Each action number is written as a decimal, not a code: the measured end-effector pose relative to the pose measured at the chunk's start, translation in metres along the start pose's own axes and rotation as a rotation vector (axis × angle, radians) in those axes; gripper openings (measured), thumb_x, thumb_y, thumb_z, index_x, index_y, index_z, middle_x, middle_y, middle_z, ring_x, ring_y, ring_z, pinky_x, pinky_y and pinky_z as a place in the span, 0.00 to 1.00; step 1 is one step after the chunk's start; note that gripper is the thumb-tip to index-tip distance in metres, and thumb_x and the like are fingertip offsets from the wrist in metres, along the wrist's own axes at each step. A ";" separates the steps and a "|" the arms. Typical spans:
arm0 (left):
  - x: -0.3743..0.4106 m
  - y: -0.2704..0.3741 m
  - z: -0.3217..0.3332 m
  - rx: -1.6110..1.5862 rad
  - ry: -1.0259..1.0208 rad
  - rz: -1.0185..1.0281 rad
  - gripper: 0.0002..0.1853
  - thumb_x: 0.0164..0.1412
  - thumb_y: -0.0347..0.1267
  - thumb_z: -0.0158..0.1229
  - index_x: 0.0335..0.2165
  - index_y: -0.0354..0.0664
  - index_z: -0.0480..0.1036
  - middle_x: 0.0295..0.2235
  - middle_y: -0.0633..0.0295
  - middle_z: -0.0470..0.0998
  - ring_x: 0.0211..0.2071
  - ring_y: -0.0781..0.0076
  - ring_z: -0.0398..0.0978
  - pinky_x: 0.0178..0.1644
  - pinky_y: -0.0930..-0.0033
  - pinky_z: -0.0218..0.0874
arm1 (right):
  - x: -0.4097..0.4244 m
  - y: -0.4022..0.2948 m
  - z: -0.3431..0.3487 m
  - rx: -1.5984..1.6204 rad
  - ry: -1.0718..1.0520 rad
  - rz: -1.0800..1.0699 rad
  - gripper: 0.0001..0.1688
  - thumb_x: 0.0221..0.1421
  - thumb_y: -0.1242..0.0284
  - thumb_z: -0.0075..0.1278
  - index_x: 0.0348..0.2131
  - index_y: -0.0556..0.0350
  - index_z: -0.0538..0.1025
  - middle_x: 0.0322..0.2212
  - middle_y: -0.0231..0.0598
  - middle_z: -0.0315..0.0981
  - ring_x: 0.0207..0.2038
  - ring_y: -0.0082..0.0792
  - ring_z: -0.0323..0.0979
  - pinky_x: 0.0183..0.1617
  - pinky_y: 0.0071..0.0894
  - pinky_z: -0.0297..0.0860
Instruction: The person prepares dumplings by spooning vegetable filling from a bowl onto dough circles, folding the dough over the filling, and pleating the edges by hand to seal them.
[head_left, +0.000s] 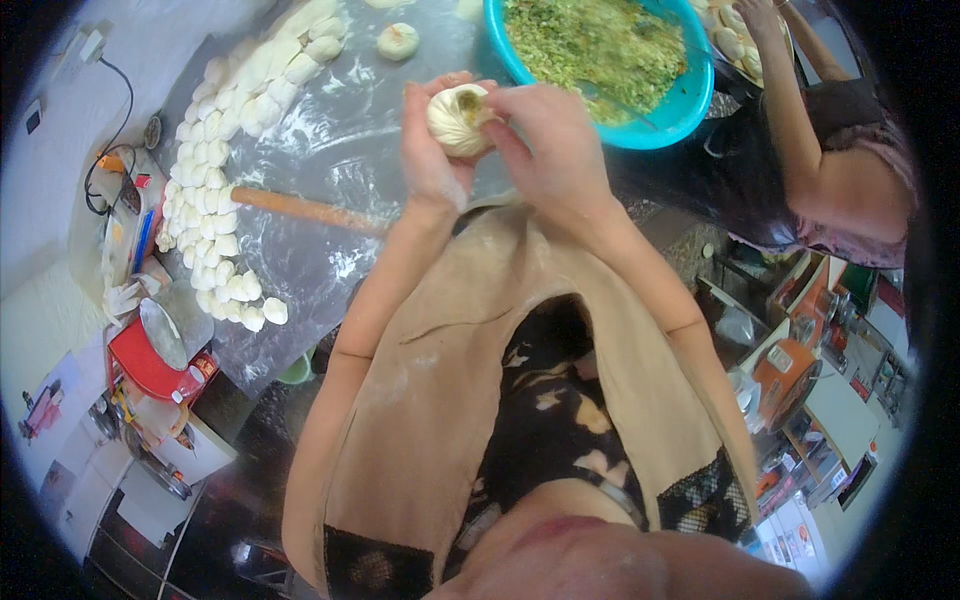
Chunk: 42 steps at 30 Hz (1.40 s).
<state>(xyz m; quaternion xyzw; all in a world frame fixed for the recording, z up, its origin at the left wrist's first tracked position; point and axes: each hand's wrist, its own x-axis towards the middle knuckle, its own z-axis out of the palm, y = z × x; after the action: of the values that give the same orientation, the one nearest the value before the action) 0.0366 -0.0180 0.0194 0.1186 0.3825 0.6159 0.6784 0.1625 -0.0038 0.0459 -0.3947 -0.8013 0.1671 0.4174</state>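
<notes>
My left hand (431, 161) cups a round bun of pleated dough (452, 124), whose top still gapes and shows greenish filling. The fingertips of my right hand (547, 139) pinch the edge of the dough on the bun's right side. Beyond my hands, a closed bun (397, 42) sits on the floured table. A turquoise basin (694, 112) of chopped vegetable filling (592, 45) stands beyond my right hand, with what looks like a utensil partly in it. To the left, a wooden rolling pin (307, 210) lies with its far end by the dough pieces.
Many dough pieces (206, 180) line the left side of the floury grey table (300, 262). Another person's arm (799, 142) reaches over a tray of buns (731, 45) at the upper right. A metal container (169, 330) and a red stool-like object (139, 360) are at lower left.
</notes>
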 end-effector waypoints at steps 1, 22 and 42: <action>-0.002 0.002 0.001 -0.020 0.014 -0.010 0.26 0.65 0.51 0.31 0.40 0.41 0.66 0.38 0.53 0.74 0.38 0.63 0.73 0.39 0.61 0.68 | -0.001 0.000 0.002 0.029 0.006 0.051 0.13 0.35 0.81 0.52 0.28 0.54 0.72 0.26 0.39 0.68 0.29 0.44 0.66 0.32 0.40 0.62; -0.036 0.054 -0.076 0.171 0.016 -0.162 0.28 0.63 0.54 0.33 0.38 0.42 0.69 0.34 0.59 0.75 0.33 0.67 0.75 0.30 0.58 0.72 | 0.008 -0.033 0.054 -0.025 -0.209 -0.325 0.12 0.37 0.74 0.54 0.29 0.46 0.73 0.33 0.31 0.67 0.38 0.40 0.64 0.40 0.38 0.58; -0.044 0.081 -0.115 0.505 -0.205 -0.457 0.30 0.60 0.57 0.39 0.42 0.43 0.69 0.38 0.57 0.74 0.37 0.67 0.75 0.29 0.62 0.72 | 0.003 -0.075 0.063 -0.091 -0.639 -0.324 0.13 0.42 0.72 0.54 0.33 0.49 0.72 0.36 0.35 0.66 0.41 0.39 0.64 0.46 0.37 0.58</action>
<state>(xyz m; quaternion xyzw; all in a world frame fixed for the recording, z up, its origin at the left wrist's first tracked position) -0.0979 -0.0774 0.0089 0.2550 0.4692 0.3193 0.7829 0.0742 -0.0456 0.0551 -0.2087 -0.9501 0.1781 0.1487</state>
